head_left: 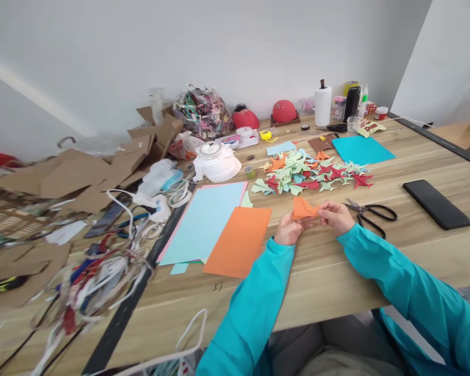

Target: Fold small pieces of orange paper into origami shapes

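Between my two hands is a small folded piece of orange paper (302, 208), held just above the table. My left hand (289, 230) grips its left and lower side, with the thumb near the fold. At its right corner, my right hand (336, 216) pinches the paper between thumb and fingertips. Behind the hands lies a heap of folded paper pieces (297, 169) in pale green, red, orange and blue. To the left are a large orange sheet (238, 243) and a stack of light blue sheets (206, 222). Black-handled scissors (370, 211) rest just right of my right hand.
A black phone (437, 203) lies at the right, and a turquoise sheet (363, 150) behind the heap. On the left are tangled cords (102, 282) and torn cardboard (78, 169). A white lamp-like object (217, 163), yellow tape measure (266, 136) and white bottle-shaped roll (322, 106) stand farther back.
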Action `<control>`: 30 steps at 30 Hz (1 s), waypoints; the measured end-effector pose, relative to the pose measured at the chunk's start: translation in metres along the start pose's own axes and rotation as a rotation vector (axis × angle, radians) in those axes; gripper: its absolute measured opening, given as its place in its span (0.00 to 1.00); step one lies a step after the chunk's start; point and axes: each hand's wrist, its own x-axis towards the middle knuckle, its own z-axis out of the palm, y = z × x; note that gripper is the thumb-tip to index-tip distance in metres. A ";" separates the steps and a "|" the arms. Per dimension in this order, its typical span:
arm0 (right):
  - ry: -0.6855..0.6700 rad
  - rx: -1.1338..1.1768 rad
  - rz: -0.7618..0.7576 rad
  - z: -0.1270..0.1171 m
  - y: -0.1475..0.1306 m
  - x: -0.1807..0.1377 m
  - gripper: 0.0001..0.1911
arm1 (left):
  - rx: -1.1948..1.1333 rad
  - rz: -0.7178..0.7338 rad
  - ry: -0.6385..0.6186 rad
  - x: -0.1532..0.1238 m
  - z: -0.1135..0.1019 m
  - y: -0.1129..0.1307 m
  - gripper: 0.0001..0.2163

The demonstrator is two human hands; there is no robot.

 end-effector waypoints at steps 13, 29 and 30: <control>-0.147 -0.248 0.050 0.012 0.007 0.004 0.15 | 0.537 0.118 0.111 0.001 -0.010 0.011 0.11; -0.248 -0.273 0.007 0.009 0.012 -0.002 0.11 | 0.461 0.124 0.056 -0.002 -0.006 0.011 0.11; -0.250 -0.279 -0.001 0.009 0.012 -0.002 0.11 | 0.488 0.122 0.018 -0.003 -0.004 0.012 0.10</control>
